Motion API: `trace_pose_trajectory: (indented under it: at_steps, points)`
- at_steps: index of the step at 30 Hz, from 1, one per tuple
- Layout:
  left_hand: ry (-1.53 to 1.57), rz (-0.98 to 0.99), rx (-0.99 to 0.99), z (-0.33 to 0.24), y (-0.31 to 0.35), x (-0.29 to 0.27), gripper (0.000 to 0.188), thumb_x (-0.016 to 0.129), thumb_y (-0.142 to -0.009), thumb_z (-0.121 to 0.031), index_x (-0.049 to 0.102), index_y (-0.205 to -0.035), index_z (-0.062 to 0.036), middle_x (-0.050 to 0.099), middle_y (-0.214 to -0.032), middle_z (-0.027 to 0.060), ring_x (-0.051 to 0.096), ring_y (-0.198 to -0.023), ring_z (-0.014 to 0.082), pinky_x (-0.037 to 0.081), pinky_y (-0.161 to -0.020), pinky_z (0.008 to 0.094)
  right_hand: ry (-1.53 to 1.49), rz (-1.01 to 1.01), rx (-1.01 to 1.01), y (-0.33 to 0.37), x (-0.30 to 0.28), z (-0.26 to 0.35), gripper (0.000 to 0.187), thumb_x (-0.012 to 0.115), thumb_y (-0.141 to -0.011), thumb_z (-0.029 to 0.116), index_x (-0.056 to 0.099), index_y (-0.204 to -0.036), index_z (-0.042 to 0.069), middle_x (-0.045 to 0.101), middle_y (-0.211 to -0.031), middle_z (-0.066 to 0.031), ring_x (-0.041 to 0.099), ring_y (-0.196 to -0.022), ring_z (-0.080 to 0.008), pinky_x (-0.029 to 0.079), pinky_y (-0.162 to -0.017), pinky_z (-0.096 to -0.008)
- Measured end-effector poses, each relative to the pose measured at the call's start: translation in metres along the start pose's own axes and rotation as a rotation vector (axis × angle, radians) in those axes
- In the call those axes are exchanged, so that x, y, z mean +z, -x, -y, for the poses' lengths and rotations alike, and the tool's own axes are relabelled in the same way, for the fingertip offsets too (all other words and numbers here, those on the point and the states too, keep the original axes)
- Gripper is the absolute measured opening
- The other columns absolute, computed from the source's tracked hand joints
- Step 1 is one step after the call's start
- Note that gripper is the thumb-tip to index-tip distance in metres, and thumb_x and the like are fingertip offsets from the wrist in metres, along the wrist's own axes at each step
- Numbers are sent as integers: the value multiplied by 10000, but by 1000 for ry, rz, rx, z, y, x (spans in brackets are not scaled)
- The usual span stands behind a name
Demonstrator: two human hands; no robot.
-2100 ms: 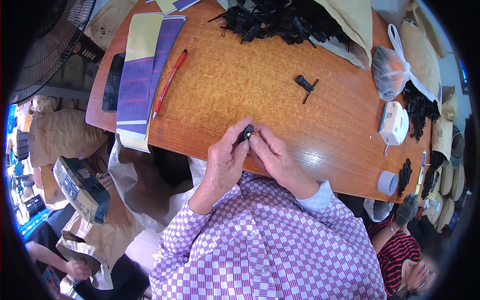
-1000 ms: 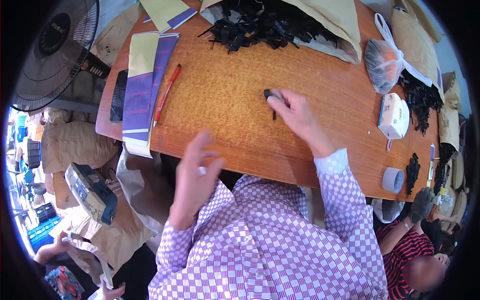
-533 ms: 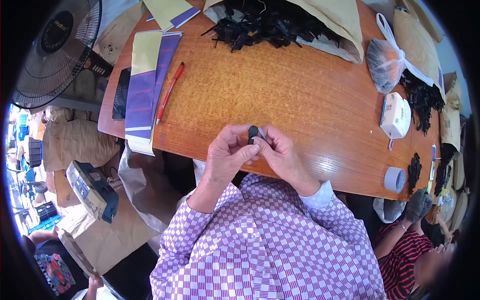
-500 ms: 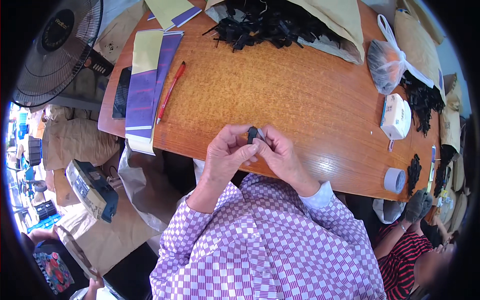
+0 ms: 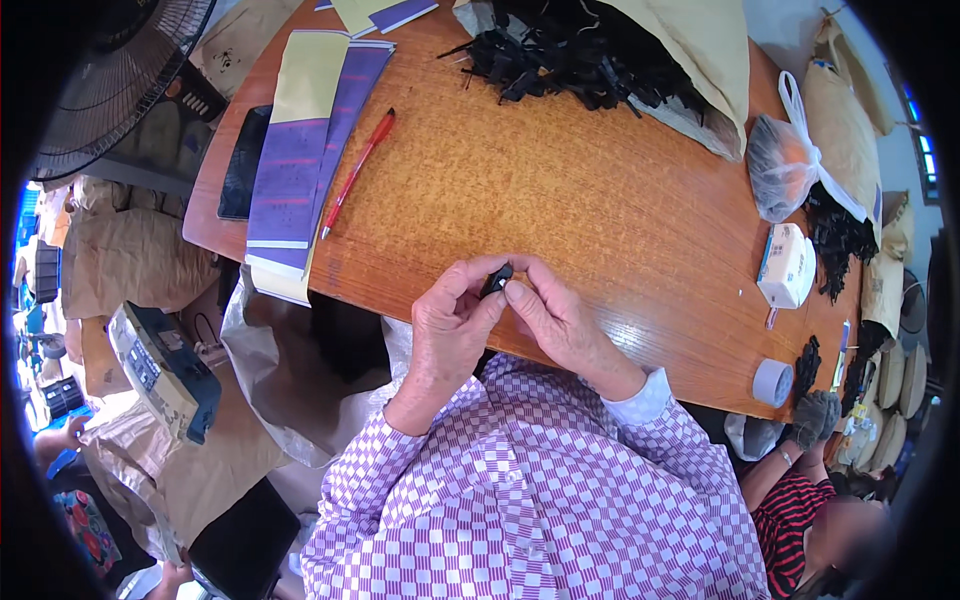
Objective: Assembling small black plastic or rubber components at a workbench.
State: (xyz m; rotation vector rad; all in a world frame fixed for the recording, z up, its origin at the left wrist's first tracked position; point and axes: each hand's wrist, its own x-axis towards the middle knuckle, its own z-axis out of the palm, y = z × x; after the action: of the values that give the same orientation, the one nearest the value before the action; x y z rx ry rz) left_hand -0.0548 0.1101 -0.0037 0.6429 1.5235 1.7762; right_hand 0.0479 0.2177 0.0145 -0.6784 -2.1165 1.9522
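Observation:
Above the near edge of the wooden table, my left hand pinches a small black piece between thumb and fingers. My right hand meets it from the other side, thumb and fingertips closed on the same piece. Its exact kind is too small to make out, and the fingertips hide part of it. At the far side, a heap of black strips spills from the mouth of a brown paper sack.
Purple-and-yellow paper sheets, a red pen and a dark phone lie at left. A tissue pack, tape roll and knotted plastic bag are at right. A co-worker's gloved hand is at lower right.
My fingers have shifted around the black piece, and it now sits tilted between them. The whole view has turned slightly, with the table's contents displaced a little.

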Motion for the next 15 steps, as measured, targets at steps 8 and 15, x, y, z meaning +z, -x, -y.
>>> trace_pose_trajectory:
  at_steps: [8,15]
  points:
    - [-530,-119,166,-9,-3,-5,303,643,-789,43,650,-1071,-68,603,-831,60,589,-654,132,471,-564,240,127,-94,-177,-19,16,-19,263,472,-986,187,498,-1201,37,495,-806,28,453,-679,-35,391,-596,-183]
    - [-733,-73,260,-1,-8,-12,325,617,-810,12,592,-1120,-84,621,-834,126,645,-690,235,509,-584,318,-159,67,117,-27,10,-20,249,482,-984,195,493,-1186,51,477,-798,39,442,-714,-41,385,-610,-194]
